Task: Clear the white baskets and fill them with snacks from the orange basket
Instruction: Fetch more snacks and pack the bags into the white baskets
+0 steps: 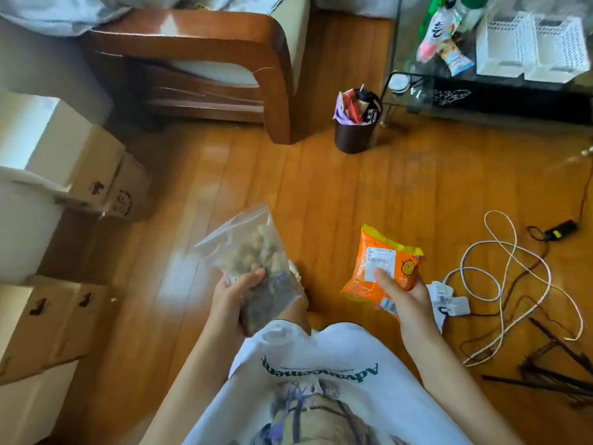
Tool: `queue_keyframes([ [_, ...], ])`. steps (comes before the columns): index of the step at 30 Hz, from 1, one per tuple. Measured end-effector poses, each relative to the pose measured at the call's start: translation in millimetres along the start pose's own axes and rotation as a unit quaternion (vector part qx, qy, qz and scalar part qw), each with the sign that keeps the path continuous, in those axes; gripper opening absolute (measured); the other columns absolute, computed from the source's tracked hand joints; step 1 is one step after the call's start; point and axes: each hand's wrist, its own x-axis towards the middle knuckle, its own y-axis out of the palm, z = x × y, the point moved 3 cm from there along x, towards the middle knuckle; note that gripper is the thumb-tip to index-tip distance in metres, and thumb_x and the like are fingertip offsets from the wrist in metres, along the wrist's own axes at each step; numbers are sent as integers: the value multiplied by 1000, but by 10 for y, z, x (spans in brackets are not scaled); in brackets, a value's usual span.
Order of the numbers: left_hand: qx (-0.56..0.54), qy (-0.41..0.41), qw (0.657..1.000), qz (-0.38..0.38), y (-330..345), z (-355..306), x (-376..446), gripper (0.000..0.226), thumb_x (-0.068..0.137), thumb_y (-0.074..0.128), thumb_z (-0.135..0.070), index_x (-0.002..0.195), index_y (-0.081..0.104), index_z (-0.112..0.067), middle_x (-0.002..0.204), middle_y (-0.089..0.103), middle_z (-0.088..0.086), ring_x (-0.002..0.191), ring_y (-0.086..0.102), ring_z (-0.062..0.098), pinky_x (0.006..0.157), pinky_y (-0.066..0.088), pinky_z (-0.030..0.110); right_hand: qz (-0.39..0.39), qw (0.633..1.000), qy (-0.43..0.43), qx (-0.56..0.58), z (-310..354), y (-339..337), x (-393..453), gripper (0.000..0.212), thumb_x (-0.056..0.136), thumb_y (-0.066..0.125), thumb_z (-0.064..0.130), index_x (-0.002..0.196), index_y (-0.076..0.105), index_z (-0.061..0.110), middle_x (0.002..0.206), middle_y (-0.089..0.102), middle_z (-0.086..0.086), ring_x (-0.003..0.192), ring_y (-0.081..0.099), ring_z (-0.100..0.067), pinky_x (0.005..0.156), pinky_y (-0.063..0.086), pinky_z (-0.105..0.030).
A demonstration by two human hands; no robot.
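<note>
My left hand (232, 295) grips a clear zip bag of mixed nuts (253, 252) by its lower half, held over the wooden floor. My right hand (406, 297) holds an orange snack packet (382, 263) with a white label and a yellow cartoon chick, thumb pressed on the label. Two white lattice baskets (529, 43) sit side by side on the glass table at the top right; they look empty from here. The orange basket is not in view.
A dark bin (354, 136) stuffed with wrappers stands by the glass table's leg. Bottles and a carton (446, 36) lie on the glass table (404, 59). Cables and a power strip (449, 300) sprawl on the floor at right. Cardboard boxes (48, 319) stack at left, beside a wooden armchair (205, 43).
</note>
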Motion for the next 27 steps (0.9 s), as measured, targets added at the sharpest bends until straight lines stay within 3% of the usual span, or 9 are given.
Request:
queue_keyframes([
  [7, 33, -2, 997, 66, 803, -539, 1003, 30, 83, 55, -4, 113, 56, -4, 93, 64, 16, 77, 66, 27, 59, 57, 33, -49, 998, -9, 29, 704, -7, 831, 26, 75, 70, 32, 97, 58, 35, 99, 68, 11, 86, 67, -10, 53, 52, -22],
  [11, 62, 6, 990, 123, 1444, -1049, 1624, 26, 79, 60, -6, 106, 60, -6, 85, 69, 12, 72, 70, 24, 57, 56, 31, -78, 995, -17, 51, 1307, 38, 1334, 30, 65, 71, 39, 93, 59, 36, 91, 68, 16, 70, 69, 0, 45, 50, -16],
  [15, 109, 5, 976, 187, 2154, -1508, 2159, 38, 66, 66, -15, 103, 61, -8, 84, 73, 8, 75, 72, 24, 58, 56, 31, -113, 990, -23, 79, 1787, -4, 1764, 39, 58, 70, 45, 95, 59, 37, 96, 68, 15, 80, 69, -6, 50, 52, -19],
  [20, 169, -12, 952, 256, 2966, -1779, 2644, 43, 66, 68, -16, 107, 59, -9, 92, 72, 11, 84, 71, 28, 64, 56, 35, -175, 977, -13, 120, 2076, -223, 2154, 38, 58, 69, 43, 94, 59, 36, 96, 67, 14, 86, 66, -7, 63, 53, -26],
  [27, 206, -46, 931, 299, 4047, -1729, 3006, 32, 65, 66, -15, 97, 62, -16, 83, 74, 6, 78, 72, 25, 60, 56, 34, -253, 954, -8, 159, 2342, -875, 2736, 42, 71, 68, 37, 111, 58, 29, 102, 68, 5, 82, 65, -10, 48, 49, -14],
])
